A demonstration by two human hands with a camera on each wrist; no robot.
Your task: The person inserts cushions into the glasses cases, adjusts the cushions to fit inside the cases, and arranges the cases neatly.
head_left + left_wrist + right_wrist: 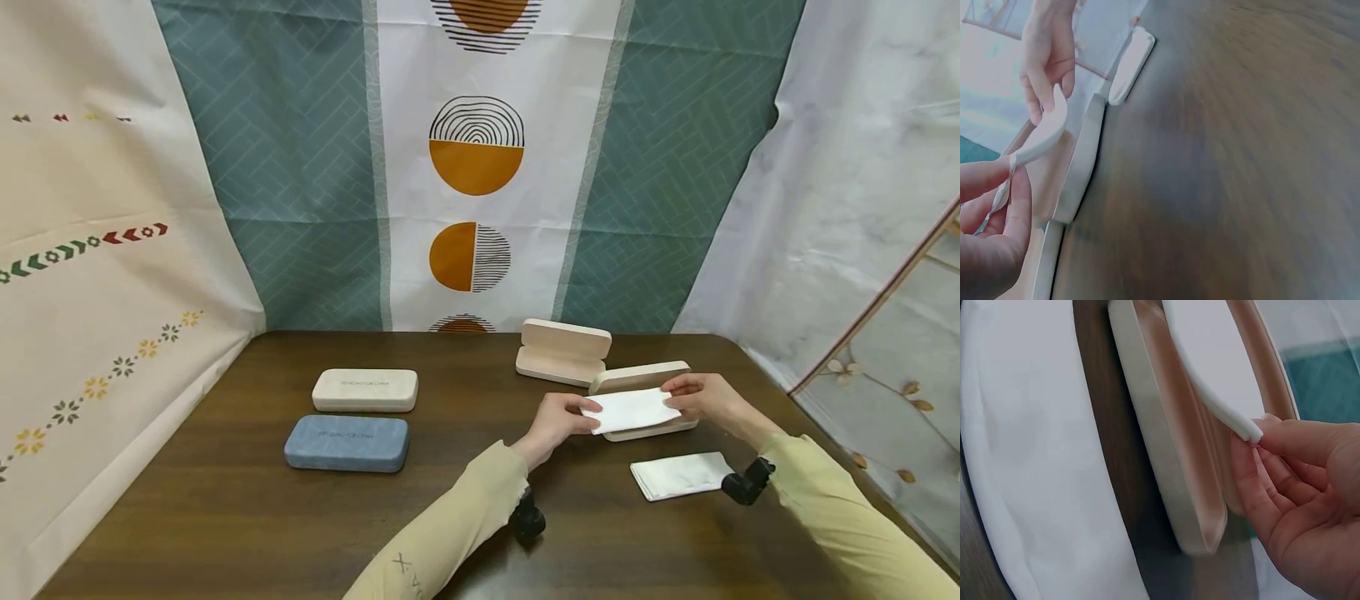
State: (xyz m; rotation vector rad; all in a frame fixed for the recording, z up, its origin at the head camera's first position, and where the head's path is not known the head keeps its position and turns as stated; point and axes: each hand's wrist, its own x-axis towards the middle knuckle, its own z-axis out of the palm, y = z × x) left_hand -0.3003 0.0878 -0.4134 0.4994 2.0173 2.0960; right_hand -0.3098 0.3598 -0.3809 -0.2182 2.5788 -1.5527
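Observation:
A folded white cloth [632,411] is stretched between both hands above an open glasses case [651,432] with a pinkish lining. My left hand [551,423] pinches its left end between thumb and fingers. At the other end, my right hand [705,402] pinches a corner. The left wrist view shows the cloth [1042,139] bending slightly upward at the far end. In the right wrist view, the cloth [1216,350] hangs over the case's lined inside, hiding part of it. Another folded white cloth [681,476] lies flat on the table in front of the case.
Behind the open case, a second open glasses case [561,367] stands close to it. Two closed cases, one cream [365,390] and one blue [347,444], lie at the left of the brown wooden table [247,517]. Patterned cloths hang behind and at both sides.

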